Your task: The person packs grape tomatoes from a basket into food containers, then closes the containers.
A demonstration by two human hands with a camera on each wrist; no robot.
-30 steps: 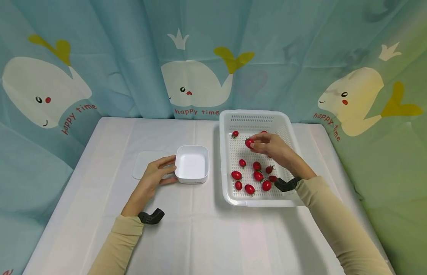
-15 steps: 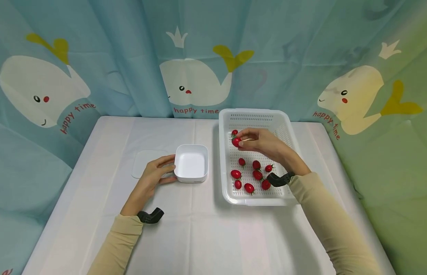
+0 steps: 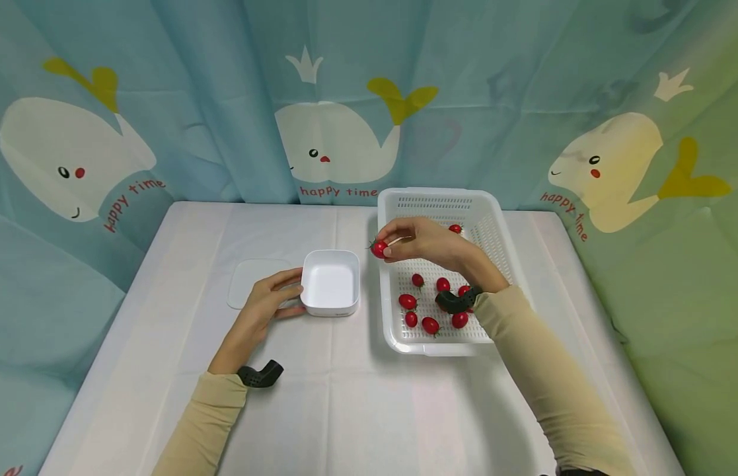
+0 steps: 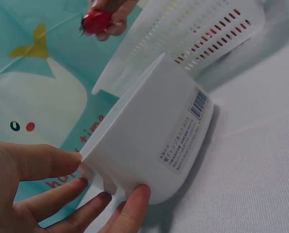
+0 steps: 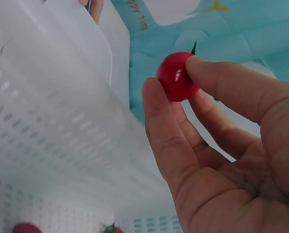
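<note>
My right hand point(image 3: 425, 239) pinches a cherry tomato point(image 3: 378, 249) between thumb and fingertips, above the left rim of the white basket point(image 3: 388, 317). In the right wrist view, the held tomato point(image 5: 176, 75) is red and glossy with a green stem. Several more cherry tomatoes point(image 3: 407, 301) lie in the basket. My left hand point(image 3: 264, 301) touches the left side of a small square white container point(image 3: 331, 311) with extended fingers. The head view shows the bare inside of that container. A printed label with a barcode point(image 4: 198, 104) is on its wall in the left wrist view.
A thin clear square lid point(image 3: 246, 284) lies on the white tablecloth point(image 3: 345, 410), partly behind my left hand. The basket stands to the right of the container. A blue curtain point(image 3: 226, 99) with whale prints hangs behind the table's far edge.
My right hand has carried the cherry tomato leftward from over the middle of the basket to its left rim. The left hand and the container have stayed put.
</note>
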